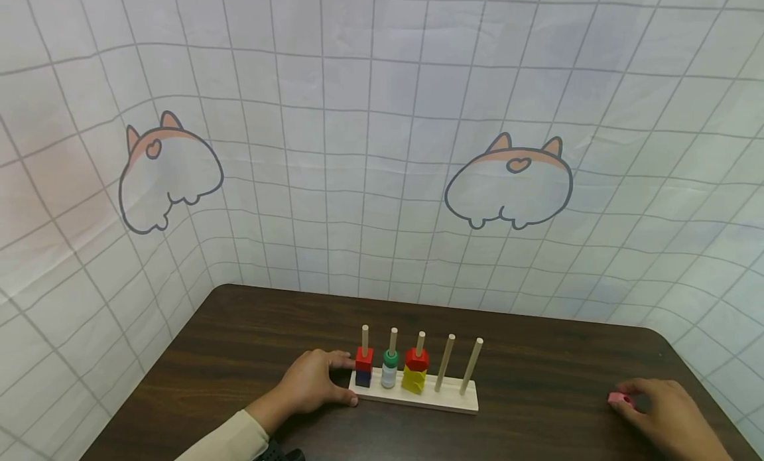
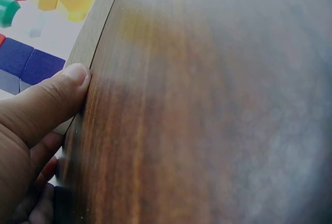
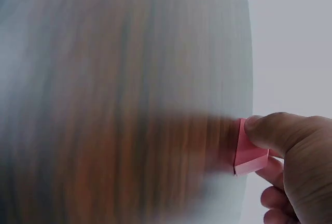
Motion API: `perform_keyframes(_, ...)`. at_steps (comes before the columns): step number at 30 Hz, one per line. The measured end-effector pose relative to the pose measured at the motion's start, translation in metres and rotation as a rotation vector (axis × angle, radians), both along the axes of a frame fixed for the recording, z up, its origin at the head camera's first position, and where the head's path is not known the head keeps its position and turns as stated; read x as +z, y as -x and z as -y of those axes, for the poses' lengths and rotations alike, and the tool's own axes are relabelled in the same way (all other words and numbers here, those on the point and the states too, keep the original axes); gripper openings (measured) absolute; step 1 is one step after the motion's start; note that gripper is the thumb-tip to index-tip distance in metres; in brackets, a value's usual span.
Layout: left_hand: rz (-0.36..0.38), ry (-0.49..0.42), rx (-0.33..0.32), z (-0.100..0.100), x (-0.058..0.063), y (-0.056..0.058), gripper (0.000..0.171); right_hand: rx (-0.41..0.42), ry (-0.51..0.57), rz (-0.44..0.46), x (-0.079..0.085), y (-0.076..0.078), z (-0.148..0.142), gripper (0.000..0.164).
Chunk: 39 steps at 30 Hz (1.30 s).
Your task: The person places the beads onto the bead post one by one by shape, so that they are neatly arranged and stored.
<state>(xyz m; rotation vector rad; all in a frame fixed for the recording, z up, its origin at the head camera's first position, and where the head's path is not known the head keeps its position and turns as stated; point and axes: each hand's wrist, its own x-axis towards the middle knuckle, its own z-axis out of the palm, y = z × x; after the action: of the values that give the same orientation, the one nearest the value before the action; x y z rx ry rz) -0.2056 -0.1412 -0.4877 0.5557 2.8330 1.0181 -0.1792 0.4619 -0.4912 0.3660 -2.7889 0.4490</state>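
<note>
A pale wooden peg board [image 1: 418, 397] with upright pegs stands on the table. My left hand [image 1: 310, 383] holds its left end, and the left wrist view shows the thumb [image 2: 72, 81] against the board's side edge. Stacked on the left peg are a red block [image 1: 364, 359] and a dark blue one [image 1: 363, 378]. The second peg carries a green piece [image 1: 390, 359] over a white one [image 1: 388, 376]. On the third, a red piece [image 1: 417, 359] tops yellow pieces [image 1: 413, 379]. Far to the right, my right hand [image 1: 668, 411] pinches a pink block [image 3: 250, 151] between thumb and fingers.
Two bare pegs [image 1: 471, 366] rise at the board's right end. The dark wood table [image 1: 537, 361] extends between board and right hand. Behind it hangs a white grid-patterned cloth [image 1: 358, 182] with cartoon animal drawings.
</note>
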Motion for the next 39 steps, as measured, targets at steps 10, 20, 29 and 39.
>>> perform_keyframes(10,-0.001,-0.001,0.006,0.0,0.0,-0.001,0.057,0.028,-0.016,0.103,0.01,0.008,0.046,0.025)
perform_keyframes(20,-0.004,0.012,0.01,-0.001,0.0,0.0,0.058,0.079,0.049,0.163,0.012,0.016,0.087,0.025)
perform_keyframes(29,-0.004,0.007,0.015,0.0,-0.001,0.0,0.057,0.161,0.137,0.042,0.023,0.022,0.126,0.02)
perform_keyframes(39,0.003,0.004,0.015,0.0,0.0,0.0,0.057,0.252,0.248,-0.036,0.056,0.021,0.153,0.027)
